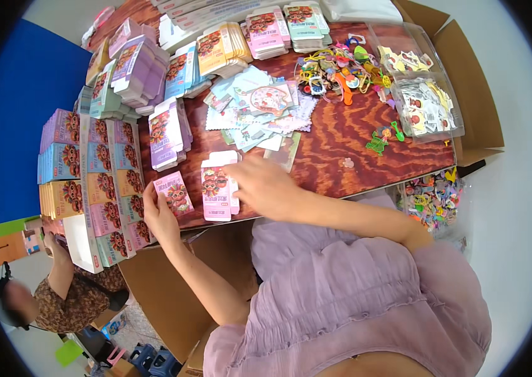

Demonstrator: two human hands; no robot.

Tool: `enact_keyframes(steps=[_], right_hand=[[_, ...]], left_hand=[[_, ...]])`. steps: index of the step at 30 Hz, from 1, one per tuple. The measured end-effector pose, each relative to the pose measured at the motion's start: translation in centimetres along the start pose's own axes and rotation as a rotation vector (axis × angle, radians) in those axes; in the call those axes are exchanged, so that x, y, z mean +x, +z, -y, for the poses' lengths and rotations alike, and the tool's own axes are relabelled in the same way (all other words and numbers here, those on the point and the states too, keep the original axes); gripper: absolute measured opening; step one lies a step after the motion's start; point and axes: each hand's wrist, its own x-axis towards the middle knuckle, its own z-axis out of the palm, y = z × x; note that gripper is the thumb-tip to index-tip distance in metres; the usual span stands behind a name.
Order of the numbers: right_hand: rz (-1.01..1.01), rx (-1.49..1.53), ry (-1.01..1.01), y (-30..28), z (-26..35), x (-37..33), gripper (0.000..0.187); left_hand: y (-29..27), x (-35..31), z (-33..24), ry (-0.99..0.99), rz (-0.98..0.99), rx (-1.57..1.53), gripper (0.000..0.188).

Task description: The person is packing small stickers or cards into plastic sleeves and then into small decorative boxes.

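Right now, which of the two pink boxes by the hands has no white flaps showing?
The left pink box, at the left hand. The right pink box, at the right hand, has white flaps sticking out; the left one shows none.

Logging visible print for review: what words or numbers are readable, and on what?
Wording is not copied here.
Pink box at the left hand: printed characters.
Pink carton at the right hand: large characters.
Stacked boxes: similar print, smaller lines unreadable.
Paper cards: too small to read.
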Motion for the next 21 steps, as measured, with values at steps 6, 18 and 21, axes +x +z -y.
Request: enact_keyframes(steps=[6,18,21], right_hand=[[0.097,-0.559,-0.071,5.8,0.5,2.7,0.051],[0.125,0.200,-0.039,-8.3,0.7,-1.6,0.008],[0.117,0.262,0.089,-9.8,0.0,-3.0,0.009]], left_hand=[[1.0,-1.5,-0.1,0.208,-0.051,0.402,0.049],[7.1,-8.1,-6.6,-0.287,1.218,-0.733,0.035],[10.4,-10.8,-8.6,-0.296,1.078,-0.878,0.026]])
